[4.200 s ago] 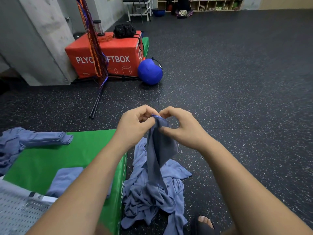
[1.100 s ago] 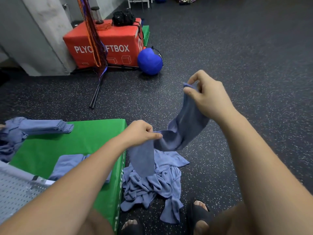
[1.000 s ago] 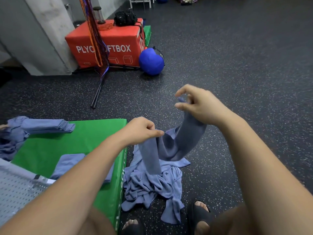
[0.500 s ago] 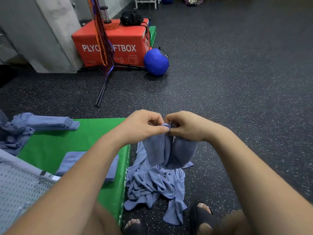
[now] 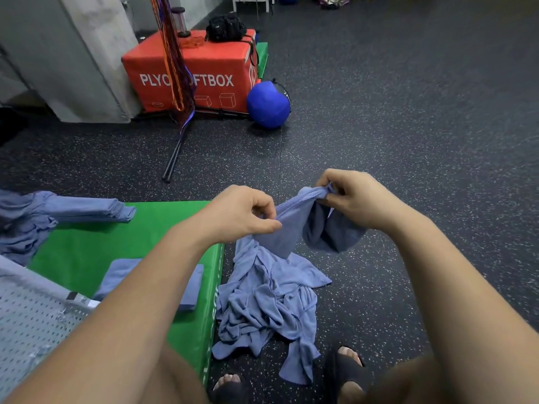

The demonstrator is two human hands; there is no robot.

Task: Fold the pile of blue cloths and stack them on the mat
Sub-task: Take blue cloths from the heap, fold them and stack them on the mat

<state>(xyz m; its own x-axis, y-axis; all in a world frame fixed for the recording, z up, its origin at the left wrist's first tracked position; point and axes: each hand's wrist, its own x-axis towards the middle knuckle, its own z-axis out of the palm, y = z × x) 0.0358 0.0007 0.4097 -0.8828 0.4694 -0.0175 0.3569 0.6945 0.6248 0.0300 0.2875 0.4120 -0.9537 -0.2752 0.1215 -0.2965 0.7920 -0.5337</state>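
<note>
I have my left hand (image 5: 242, 214) and right hand (image 5: 353, 199) pinching one blue cloth (image 5: 294, 225) along its top edge; the mat (image 5: 96, 246) lies left, nearer my left hand.

One wide-angle camera sits on the person's head, facing forward and steeply down. The left hand (image 5: 239, 214) and right hand (image 5: 355, 199) reach in from the bottom corners and sit close under the lens at mid-frame, pinching a blue cloth (image 5: 291, 228). The floor (image 5: 408, 112) fills the upper half, receding to a red box (image 5: 204, 62) far off at upper left. The sandalled feet (image 5: 344, 365) lie at the bottom edge.
</note>
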